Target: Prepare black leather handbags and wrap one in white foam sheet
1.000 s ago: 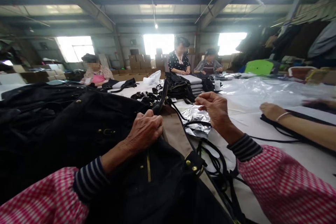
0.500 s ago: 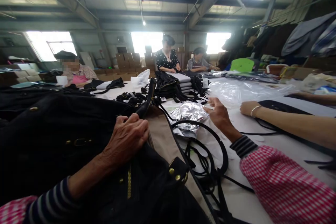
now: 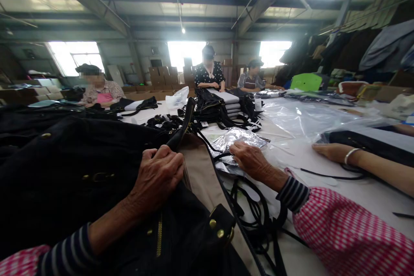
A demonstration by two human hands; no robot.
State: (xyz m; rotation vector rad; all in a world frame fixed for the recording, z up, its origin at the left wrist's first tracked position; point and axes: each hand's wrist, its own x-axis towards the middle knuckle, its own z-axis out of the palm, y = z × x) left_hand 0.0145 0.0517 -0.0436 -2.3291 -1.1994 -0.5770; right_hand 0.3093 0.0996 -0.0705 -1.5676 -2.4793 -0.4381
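A large black bag (image 3: 106,159) with gold studs and a brass zipper lies in front of me, its beige lining (image 3: 197,159) showing. My left hand (image 3: 161,177) is closed on the bag's edge near its upright handle. To the right, my right hand (image 3: 254,164) has its fingers drawn together at a black strap beside a crinkled silvery plastic packet (image 3: 239,138). Its fingertips are at the strap; the hold on it is partly hidden. A tangle of black straps (image 3: 258,207) lies below that hand.
Folded black bags (image 3: 223,105) are stacked beyond the packet. At the right a co-worker's hands (image 3: 336,153) touch a black bag by clear plastic film (image 3: 297,116). Several people sit or stand across the white table (image 3: 310,198).
My right hand has moved left and down from above the table to the strap, and its fingers have closed. The co-worker's bag now has plastic film over its end.
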